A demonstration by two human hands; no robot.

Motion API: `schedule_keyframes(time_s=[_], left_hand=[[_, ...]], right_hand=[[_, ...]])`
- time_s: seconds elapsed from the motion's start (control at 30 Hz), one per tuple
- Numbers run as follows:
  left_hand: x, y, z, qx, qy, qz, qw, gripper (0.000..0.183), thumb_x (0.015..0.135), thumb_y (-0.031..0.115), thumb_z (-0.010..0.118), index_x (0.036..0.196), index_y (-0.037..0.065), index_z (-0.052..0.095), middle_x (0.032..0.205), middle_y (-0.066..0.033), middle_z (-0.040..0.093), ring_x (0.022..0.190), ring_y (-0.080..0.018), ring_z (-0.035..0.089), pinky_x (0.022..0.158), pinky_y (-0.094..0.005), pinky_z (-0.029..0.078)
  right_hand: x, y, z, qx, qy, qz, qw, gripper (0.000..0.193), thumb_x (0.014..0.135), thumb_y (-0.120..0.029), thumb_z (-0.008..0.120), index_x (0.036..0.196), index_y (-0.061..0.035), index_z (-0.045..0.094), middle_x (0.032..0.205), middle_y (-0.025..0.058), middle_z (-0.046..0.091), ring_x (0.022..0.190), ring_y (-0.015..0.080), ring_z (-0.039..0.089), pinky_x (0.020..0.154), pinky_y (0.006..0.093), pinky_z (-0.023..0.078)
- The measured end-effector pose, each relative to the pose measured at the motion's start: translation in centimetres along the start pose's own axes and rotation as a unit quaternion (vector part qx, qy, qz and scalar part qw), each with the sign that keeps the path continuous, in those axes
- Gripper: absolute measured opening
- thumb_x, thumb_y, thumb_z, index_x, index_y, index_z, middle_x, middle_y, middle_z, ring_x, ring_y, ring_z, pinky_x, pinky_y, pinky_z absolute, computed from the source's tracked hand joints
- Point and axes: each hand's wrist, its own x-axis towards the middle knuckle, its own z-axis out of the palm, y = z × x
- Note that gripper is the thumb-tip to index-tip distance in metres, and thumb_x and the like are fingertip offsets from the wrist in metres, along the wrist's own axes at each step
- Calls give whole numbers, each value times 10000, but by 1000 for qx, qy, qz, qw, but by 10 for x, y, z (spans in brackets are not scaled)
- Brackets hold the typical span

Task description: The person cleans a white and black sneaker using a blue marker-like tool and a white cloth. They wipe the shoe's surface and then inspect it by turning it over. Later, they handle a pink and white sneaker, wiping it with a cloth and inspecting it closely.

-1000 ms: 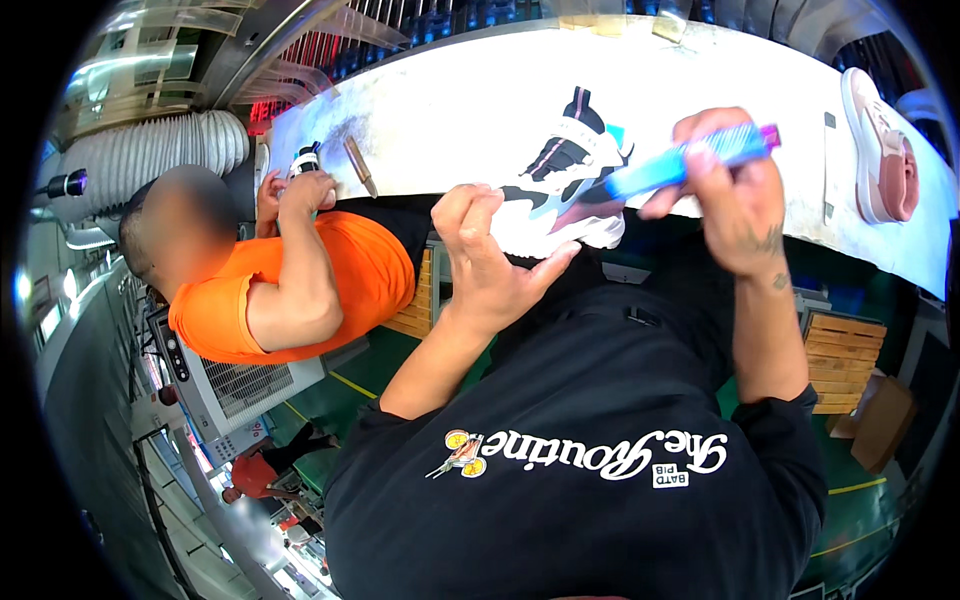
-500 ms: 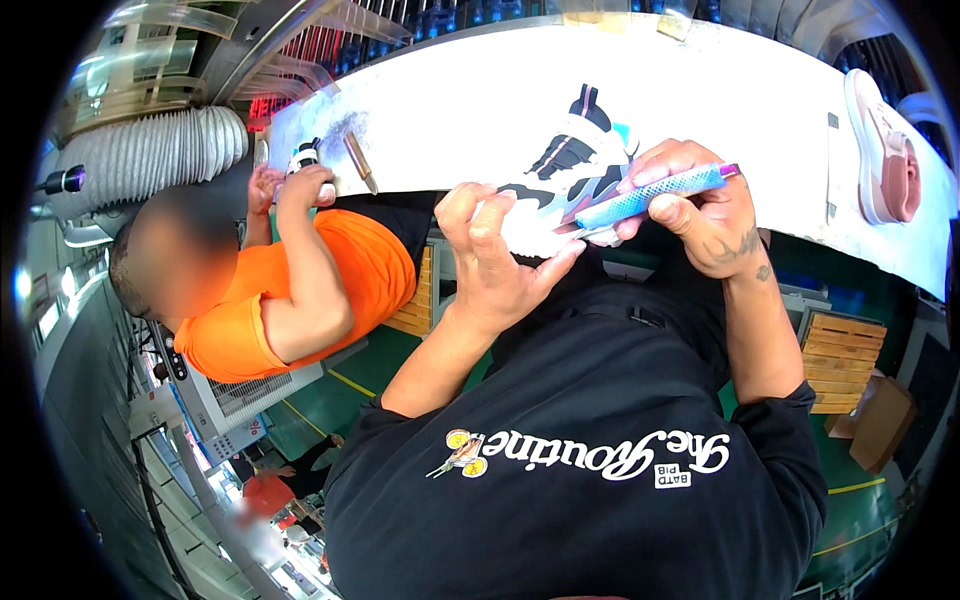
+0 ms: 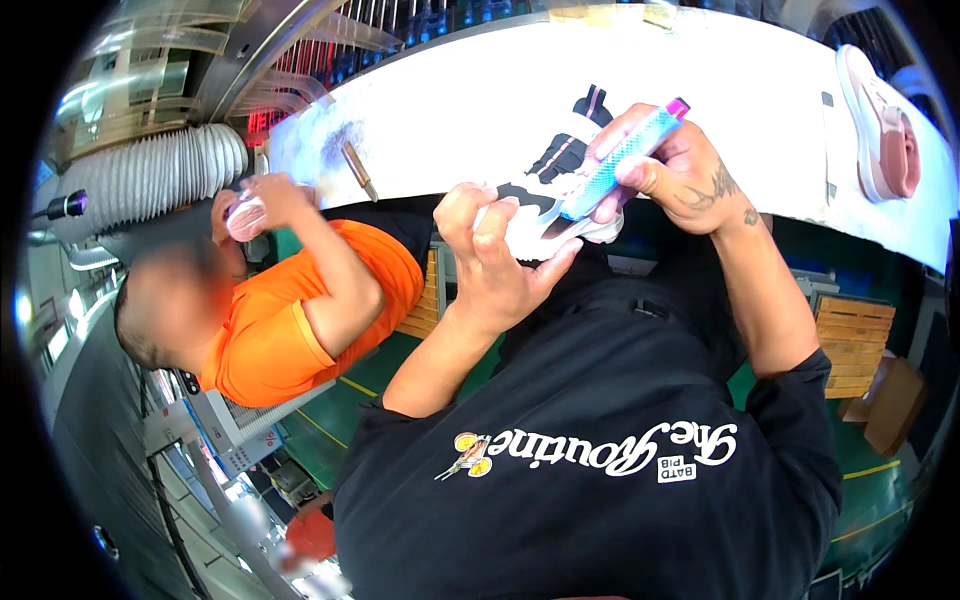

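White desk [image 3: 700, 90] curves across the top of the view, from 11 to 2 o'clock. Two shoes show: one black-and-white sneaker [image 3: 545, 185] at 12 o'clock, at the desk's near edge, and one pink shoe [image 3: 880, 125] lying alone at 2 o'clock. Left hand [image 3: 495, 265] is closed on the sneaker's sole from below. Right hand [image 3: 675, 170] is clenched around one blue brush [image 3: 620, 160], its tip touching the sneaker. At 9 o'clock, one co-worker [image 3: 290, 310] in orange holds a small pink object [image 3: 243, 215].
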Motion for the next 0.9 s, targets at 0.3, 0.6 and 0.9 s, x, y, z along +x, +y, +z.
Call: schedule_keyframes(time_s=[0.3,0.6,0.9], left_hand=[[-1,-2,2,-16,3,-12,1000,945,635,231,1023,1354,63,432,1326,-207,395,1230,-400,461,1018,-538,429],[-1,1,0,-1,-14,-21,1000,989,638,248,1028,1375,44,400,1344,-231,388,1273,-390,433,1058,-513,429],[5,5,-3,10,-37,-27,999,1002,648,250,1025,1386,24,388,1359,-247,389,1292,-385,419,1080,-510,423]], right_hand=[[-7,6,-1,-29,49,-149,987,306,1094,-272,653,1229,2,674,984,135,794,873,185,807,787,302,646],[-14,10,3,-17,35,-114,993,310,1055,-282,712,1218,-19,698,1114,157,761,1039,236,749,912,366,599],[-5,-8,-2,-38,11,-61,997,230,1036,-141,705,1197,17,665,1052,200,765,837,236,797,747,330,667]])
